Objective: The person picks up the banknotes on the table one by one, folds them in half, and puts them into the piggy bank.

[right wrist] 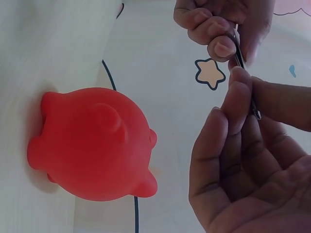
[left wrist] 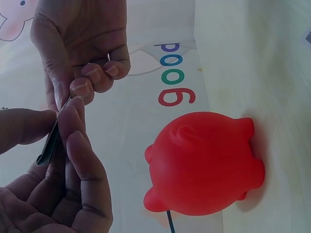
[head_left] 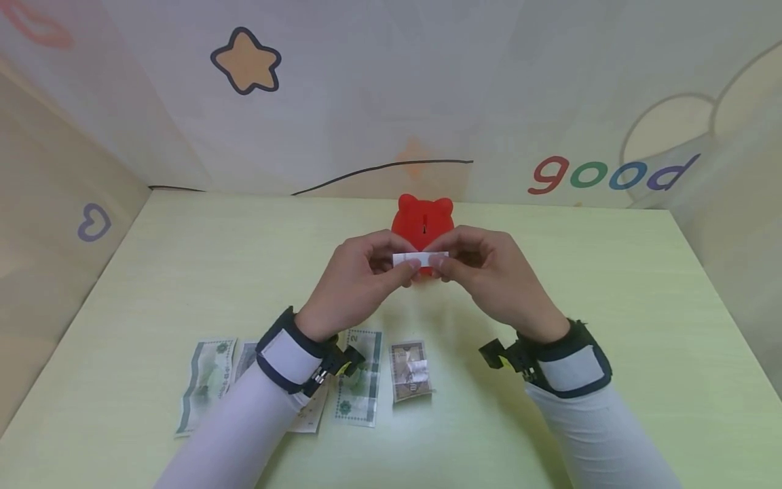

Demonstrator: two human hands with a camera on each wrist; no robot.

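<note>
A folded banknote (head_left: pixel 401 258), creased into a narrow strip, is pinched at one end between the thumb and fingers of my left hand (head_left: pixel 357 278). My right hand (head_left: pixel 497 275) pinches the other end the same way. In the left wrist view the strip (left wrist: pixel 45 154) shows its thin, layered end beyond the fingertips. A red piggy bank (head_left: pixel 421 221) with a slot in its top stands just behind the hands, which hide its lower front. Both wrist views show it upright on the table, apart from the fingers.
Several banknotes lie flat on the pale table (head_left: pixel 611 305): a green one (head_left: pixel 206 384) at the left, another green one (head_left: pixel 362 380), and a small brownish one (head_left: pixel 411 370). My left forearm covers others partly. A printed cloth wall (head_left: pixel 379 88) borders the table's back.
</note>
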